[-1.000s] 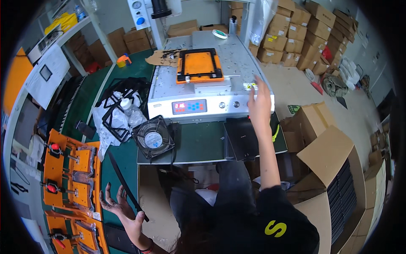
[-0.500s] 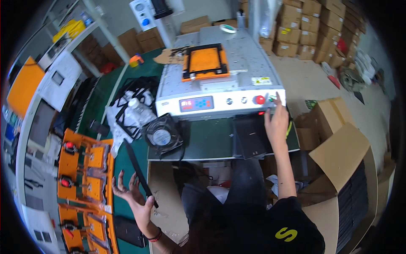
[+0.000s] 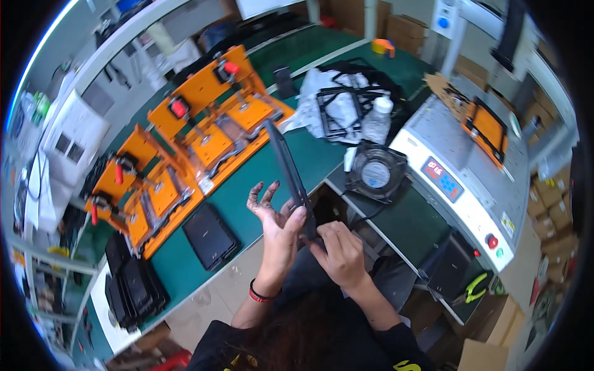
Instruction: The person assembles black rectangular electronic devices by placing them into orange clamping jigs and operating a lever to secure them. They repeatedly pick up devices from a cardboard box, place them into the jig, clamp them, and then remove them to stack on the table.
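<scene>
A thin black rectangular casing panel is held up nearly edge-on above the front of the bench. My left hand supports it, thumb on its near side, with some fingers spread out beyond it. At the panel's lower end my right hand is closed, its fingers curled and thumb against the edge. The exact contact of those fingertips is partly hidden. On the green bench left of my hands lies another black casing, flat. More black casings are piled at the lower left.
Orange clamp fixtures with red-tipped levers line the bench. A black fan, a clear bottle and black frames lie ahead. To the right stands a white machine with an orange jig; green-handled cutters lie nearby.
The view has swung left toward the orange fixtures. My right hand has left the machine's front buttons and come to the lower end of the panel in my left hand.
</scene>
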Tool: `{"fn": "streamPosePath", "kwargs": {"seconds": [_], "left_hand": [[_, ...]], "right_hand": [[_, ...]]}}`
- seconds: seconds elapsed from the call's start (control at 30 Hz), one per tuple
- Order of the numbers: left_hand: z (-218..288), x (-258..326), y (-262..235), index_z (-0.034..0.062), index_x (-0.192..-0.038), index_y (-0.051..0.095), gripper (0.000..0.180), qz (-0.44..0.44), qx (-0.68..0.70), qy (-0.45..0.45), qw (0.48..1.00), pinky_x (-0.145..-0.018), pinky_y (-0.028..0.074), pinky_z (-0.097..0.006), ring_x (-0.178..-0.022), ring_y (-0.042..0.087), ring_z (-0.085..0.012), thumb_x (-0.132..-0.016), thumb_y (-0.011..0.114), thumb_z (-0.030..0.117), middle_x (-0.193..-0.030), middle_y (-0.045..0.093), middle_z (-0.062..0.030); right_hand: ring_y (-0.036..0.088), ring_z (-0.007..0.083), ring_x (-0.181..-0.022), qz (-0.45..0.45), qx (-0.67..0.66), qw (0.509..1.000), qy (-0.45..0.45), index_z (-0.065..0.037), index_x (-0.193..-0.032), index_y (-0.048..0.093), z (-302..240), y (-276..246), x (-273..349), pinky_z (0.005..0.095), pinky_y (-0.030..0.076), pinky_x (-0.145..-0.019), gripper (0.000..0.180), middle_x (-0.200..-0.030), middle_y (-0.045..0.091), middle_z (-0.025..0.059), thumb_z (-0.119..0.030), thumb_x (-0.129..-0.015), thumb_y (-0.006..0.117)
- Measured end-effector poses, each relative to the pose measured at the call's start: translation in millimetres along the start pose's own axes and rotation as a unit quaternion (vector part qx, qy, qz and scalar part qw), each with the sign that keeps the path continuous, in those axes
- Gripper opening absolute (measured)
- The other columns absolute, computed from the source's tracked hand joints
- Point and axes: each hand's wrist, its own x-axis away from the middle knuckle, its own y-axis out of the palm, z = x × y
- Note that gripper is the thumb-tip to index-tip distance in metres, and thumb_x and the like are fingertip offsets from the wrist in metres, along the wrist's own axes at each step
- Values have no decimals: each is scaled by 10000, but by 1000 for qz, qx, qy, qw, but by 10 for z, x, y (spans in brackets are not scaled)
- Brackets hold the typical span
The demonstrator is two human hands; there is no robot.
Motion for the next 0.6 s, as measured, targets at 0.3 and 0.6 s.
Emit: {"fn": "streamPosePath", "kwargs": {"seconds": [0.3, 0.6], "left_hand": [[396, 115, -526, 158, -1330, 107, 911, 209, -27, 103, 972, -875, 465, -379, -1163, 361, -319, -713, 765, 34, -1287, 199, -128], [722, 612, -1248, 152, -1372, 94, 792, 335, -232, 226, 885, -889, 450, -381, -1157, 411, -306, -824, 663, 84, -1325, 211, -138]], "right_hand": [[558, 266, -699, -113, -53, 990, -64, -1, -883, 563, -303, 676, -281, 356, 489, -590, 215, -799, 517, 111, -84, -728, 687], [604, 294, -659, -222, -255, 941, -19, 36, -902, 571, -812, 1345, -68, 348, 491, -574, 137, -779, 587, 160, -72, -837, 627]]}}
